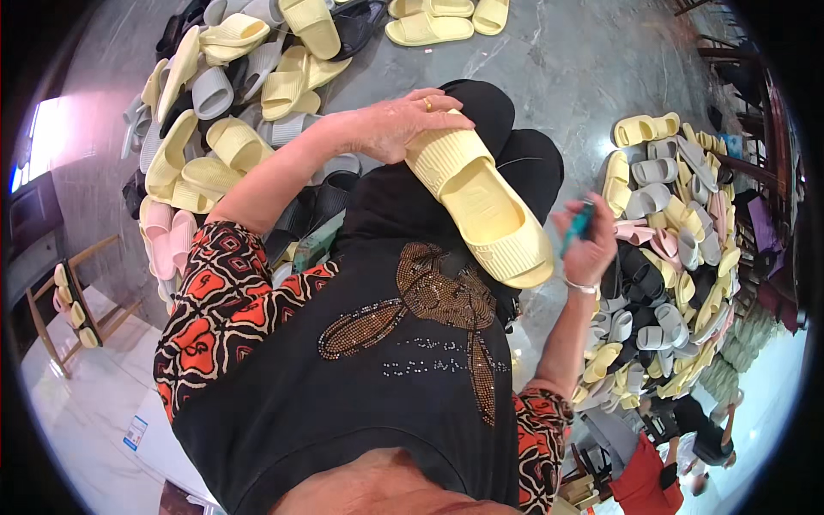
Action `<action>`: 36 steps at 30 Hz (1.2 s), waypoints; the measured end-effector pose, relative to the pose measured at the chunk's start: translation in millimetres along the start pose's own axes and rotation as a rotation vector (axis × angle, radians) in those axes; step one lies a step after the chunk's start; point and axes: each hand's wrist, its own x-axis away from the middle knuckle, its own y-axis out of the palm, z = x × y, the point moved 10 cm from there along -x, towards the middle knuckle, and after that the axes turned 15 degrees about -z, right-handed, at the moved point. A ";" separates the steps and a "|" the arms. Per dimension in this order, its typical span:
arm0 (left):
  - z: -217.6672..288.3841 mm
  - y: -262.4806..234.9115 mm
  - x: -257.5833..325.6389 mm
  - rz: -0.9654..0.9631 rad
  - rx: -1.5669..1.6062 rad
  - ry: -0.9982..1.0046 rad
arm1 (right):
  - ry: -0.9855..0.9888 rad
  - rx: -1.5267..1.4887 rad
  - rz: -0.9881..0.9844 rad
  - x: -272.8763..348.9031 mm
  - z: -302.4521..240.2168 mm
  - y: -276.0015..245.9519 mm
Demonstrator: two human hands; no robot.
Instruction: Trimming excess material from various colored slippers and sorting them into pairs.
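Note:
A pale yellow slide sandal [475,193] with ribbing at both ends lies tilted across my black-trousered knees. It could be two nested together; I cannot tell. My left hand [390,127], with a ring on one finger, grips its far end, fingers over the edge. To the right of the sandal and apart from it, my right hand [592,245] is closed around a small teal handheld tool [579,225]. Motion smears the tool, so its exact kind does not show. A bracelet circles the right wrist.
Heaped slides, yellow, grey, black and pink, form a left pile [210,90] and a right pile [661,257]. Several yellow slides [429,27] lie on the grey floor [549,51] ahead. A wooden-framed rack [77,296] stands left. Other people [648,476] appear at lower right.

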 end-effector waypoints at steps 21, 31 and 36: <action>-5.7 7.6 7.4 0.213 0.131 0.023 | 0.414 -0.529 0.439 40.7 85.9 12.4; -11.3 9.5 -3.0 0.180 0.181 -0.011 | 0.170 -0.538 0.322 46.6 68.0 18.5; -10.3 4.9 10.1 0.249 0.056 -0.029 | 0.106 -0.630 0.244 29.1 52.4 70.7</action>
